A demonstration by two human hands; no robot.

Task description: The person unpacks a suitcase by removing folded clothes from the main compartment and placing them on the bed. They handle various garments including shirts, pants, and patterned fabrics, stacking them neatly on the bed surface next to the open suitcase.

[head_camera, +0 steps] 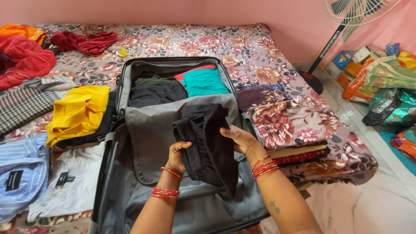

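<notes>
Both my hands grip a folded black garment (208, 143) above the open grey suitcase (143, 130) on the bed. My left hand (177, 157) clasps its lower left edge, and my right hand (240, 139) holds its right side. Red bangles ring both wrists. The far half of the suitcase holds a teal folded cloth (204, 82), a dark grey one (156, 94) and a dark green one. The near half, lined in grey, lies under the garment.
A yellow folded top (78, 112), a striped blue shirt (21, 169), a white shirt (71, 182) and red clothes (24, 58) lie left on the floral bedspread. Folded floral fabric (290, 123) sits right. A fan stand (333, 39) and bags (385, 86) occupy the floor.
</notes>
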